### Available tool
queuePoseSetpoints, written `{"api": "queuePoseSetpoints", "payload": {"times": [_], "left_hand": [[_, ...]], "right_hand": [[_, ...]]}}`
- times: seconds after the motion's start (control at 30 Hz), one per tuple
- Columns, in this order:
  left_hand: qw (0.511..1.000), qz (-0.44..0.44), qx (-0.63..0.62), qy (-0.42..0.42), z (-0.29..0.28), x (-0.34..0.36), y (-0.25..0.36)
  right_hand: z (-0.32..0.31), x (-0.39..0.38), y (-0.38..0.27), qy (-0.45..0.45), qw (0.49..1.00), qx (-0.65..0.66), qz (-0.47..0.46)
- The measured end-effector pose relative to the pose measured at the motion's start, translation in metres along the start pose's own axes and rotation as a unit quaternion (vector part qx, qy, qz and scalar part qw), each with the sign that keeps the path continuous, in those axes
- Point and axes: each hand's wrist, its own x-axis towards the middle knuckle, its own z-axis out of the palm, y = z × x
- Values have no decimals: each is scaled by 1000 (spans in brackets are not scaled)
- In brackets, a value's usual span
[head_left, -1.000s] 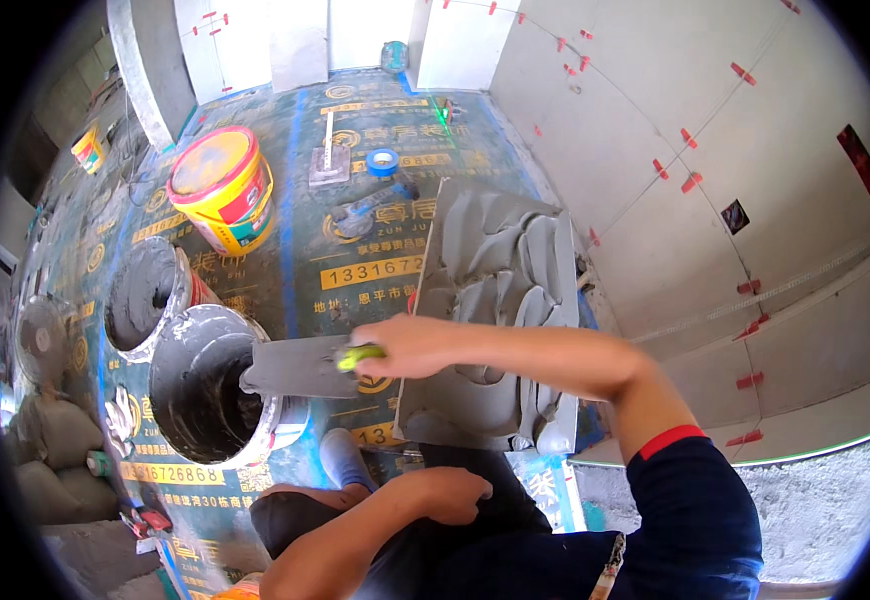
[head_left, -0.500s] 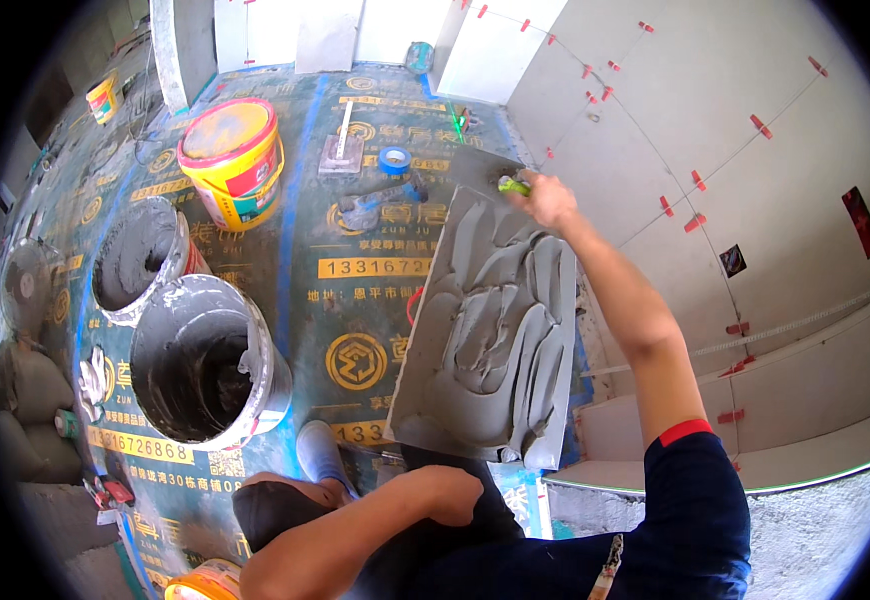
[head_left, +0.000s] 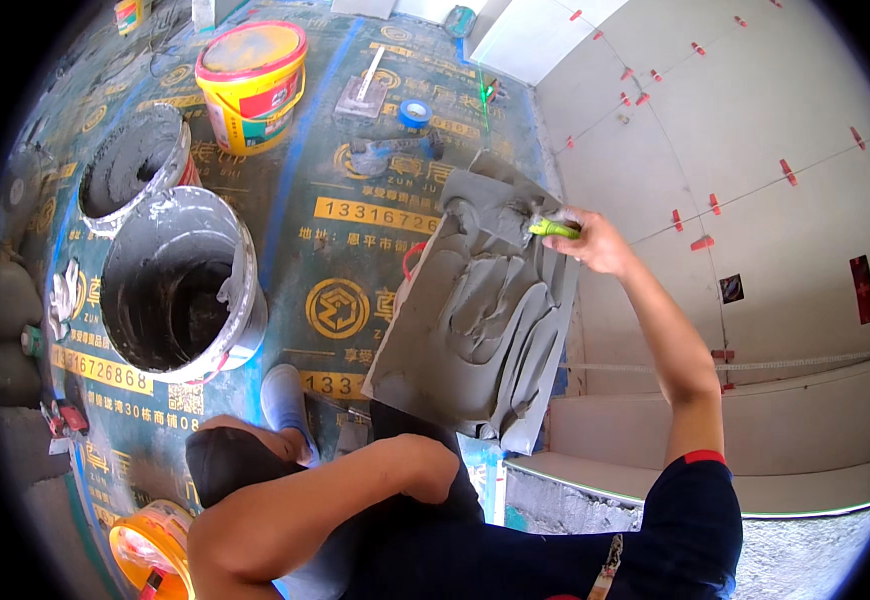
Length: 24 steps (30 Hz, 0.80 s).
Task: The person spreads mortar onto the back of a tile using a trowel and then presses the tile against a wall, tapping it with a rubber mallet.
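In my right hand (head_left: 595, 240) is a trowel by its bright green handle (head_left: 555, 229), the fingers closed round it. Its flat grey blade (head_left: 500, 222) lies on wet mortar at the far end of a large rectangular tile (head_left: 388, 372). Grey mortar (head_left: 475, 375) covers most of the tile in thick, uneven ridges and swirls. My left arm is bent across my lap, and the left hand (head_left: 433, 470) hangs bent down by my knee, beside the tile's near end. Its fingers are hidden.
Left of me stand two mortar-coated buckets (head_left: 255, 300) and a lidded yellow bucket (head_left: 255, 110). Beyond lie a flat trowel (head_left: 362, 97), blue tape (head_left: 414, 113) and a dusty power tool (head_left: 392, 151). A tiled wall (head_left: 675, 130) with red clips rises on the right.
My right hand has drawn the trowel back from beyond the tile's far edge onto the mortar there. The view has shifted; my left arm stays bent.
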Motion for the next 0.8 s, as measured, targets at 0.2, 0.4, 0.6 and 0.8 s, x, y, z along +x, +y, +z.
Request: {"api": "queuePoseSetpoints", "payload": {"times": [0.2, 0.4, 0.6, 0.8], "left_hand": [[999, 9, -11, -43, 6, 11, 9], [999, 39, -25, -7, 23, 20, 7], [997, 52, 6, -55, 26, 37, 3], [999, 32, 25, -36, 16, 29, -1]], "right_hand": [[25, -48, -19, -69, 997, -12, -33], [51, -63, -49, -222, 962, 154, 33], [76, -42, -130, -234, 898, 373, 4], [121, 5, -252, -205, 894, 384, -108]]}}
